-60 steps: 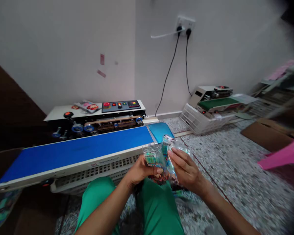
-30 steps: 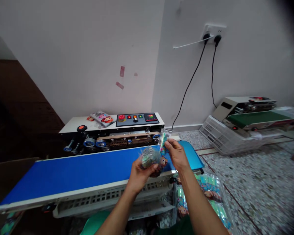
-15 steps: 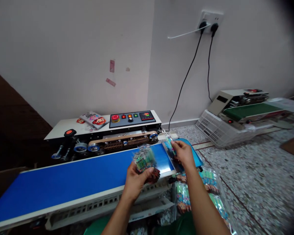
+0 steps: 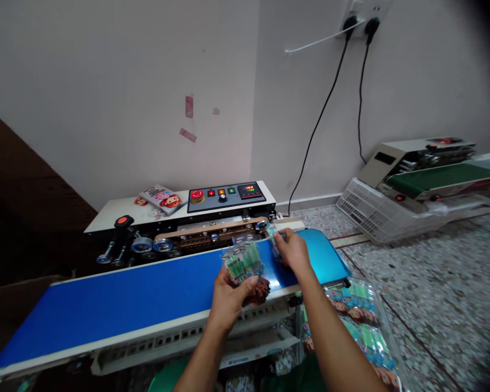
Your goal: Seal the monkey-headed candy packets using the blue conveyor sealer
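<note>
My left hand (image 4: 232,291) is closed around a fanned stack of small clear plastic packets (image 4: 245,264), printed green with a barcode and showing brown at the lower end. It is held above the front edge of the blue conveyor belt (image 4: 139,294). Between the fingertips of my right hand (image 4: 292,250) is a single similar packet (image 4: 274,239), its upper end close to the inlet of the band sealing machine (image 4: 224,201). One more packet (image 4: 245,238) stands at the sealing band behind the stack, partly hidden by it.
A clear tray (image 4: 386,332) of packets sits on the floor at right. Farther right, a second sealer with a green belt (image 4: 441,179) rests on a white plastic crate (image 4: 363,212). Two power cords (image 4: 310,139) run down the wall. Cardboard (image 4: 20,179) stands at left.
My right hand has moved left toward the machine's inlet with its packet. A packet now shows at the sealing band behind the stack. The view has shifted slightly.
</note>
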The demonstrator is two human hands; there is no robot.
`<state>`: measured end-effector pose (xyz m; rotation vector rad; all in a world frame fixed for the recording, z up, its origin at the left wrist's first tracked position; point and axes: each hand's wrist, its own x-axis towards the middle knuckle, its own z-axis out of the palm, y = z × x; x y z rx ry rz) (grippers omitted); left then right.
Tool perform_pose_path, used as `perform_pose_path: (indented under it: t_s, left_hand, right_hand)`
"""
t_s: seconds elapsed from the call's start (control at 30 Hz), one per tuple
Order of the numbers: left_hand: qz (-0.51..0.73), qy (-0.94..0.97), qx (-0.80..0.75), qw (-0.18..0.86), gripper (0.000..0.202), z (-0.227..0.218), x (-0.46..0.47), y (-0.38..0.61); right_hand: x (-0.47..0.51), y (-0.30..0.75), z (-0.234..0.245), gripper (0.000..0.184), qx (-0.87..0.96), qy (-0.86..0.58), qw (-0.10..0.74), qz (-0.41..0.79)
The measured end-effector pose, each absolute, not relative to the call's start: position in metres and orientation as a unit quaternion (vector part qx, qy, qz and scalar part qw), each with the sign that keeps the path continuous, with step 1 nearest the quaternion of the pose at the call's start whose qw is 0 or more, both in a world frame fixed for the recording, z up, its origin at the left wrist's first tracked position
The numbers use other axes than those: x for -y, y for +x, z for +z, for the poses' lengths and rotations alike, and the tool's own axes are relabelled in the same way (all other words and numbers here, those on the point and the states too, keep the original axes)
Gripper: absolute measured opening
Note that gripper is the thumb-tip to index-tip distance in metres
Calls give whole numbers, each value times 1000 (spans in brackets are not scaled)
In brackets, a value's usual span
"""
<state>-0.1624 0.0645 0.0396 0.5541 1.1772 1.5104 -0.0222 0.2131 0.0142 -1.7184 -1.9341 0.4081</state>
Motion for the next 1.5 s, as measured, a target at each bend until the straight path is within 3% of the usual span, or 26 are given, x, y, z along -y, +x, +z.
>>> perform_pose_path:
  t_s: [0.23, 0.33, 0.43, 0.5, 0.73, 0.9, 1.0, 1.07, 1.23, 1.37, 1.5]
  left_hand:
    - [652, 221, -466, 556, 51, 47, -64, -166]
    - [667, 210, -469, 539, 47, 48, -64, -167]
    - [680, 204, -474, 521, 44, 46, -66, -168]
    - [681, 208, -474, 518, 43, 44, -66, -169]
    - [711, 189, -443, 512, 48, 48, -67, -164]
    - [720, 164, -455, 497, 44, 42, -71, -168]
    - [719, 159, -469, 488, 43, 36, -72, -172]
    - [721, 160, -471, 483, 41, 35, -72, -173]
    - [718, 154, -476, 484, 43, 39, -70, -171]
    - [713, 171, -469, 492, 46, 32, -71, -170]
    - [699, 187, -482, 494, 45, 24, -72, -173]
  right_hand:
    - [-206, -25, 14, 26, 721, -591, 324, 161]
    - [-194, -27, 27, 36, 693, -510, 381, 339]
    - [-175, -31, 41, 40, 674, -347, 349, 552]
    - [-164, -35, 47, 35, 672, -287, 339, 592]
    - [-154, -50, 34, 21, 575, -338, 453, 591]
    - [-156, -54, 33, 29, 513, -358, 554, 550]
    - [-167, -36, 34, 36, 501, -432, 586, 468]
    - [-178, -17, 33, 38, 536, -520, 548, 376]
    - [-197, 16, 24, 33, 657, -653, 347, 146]
    - [-203, 5, 20, 35, 681, -684, 237, 112]
    - [-206, -17, 19, 35, 693, -682, 198, 121]
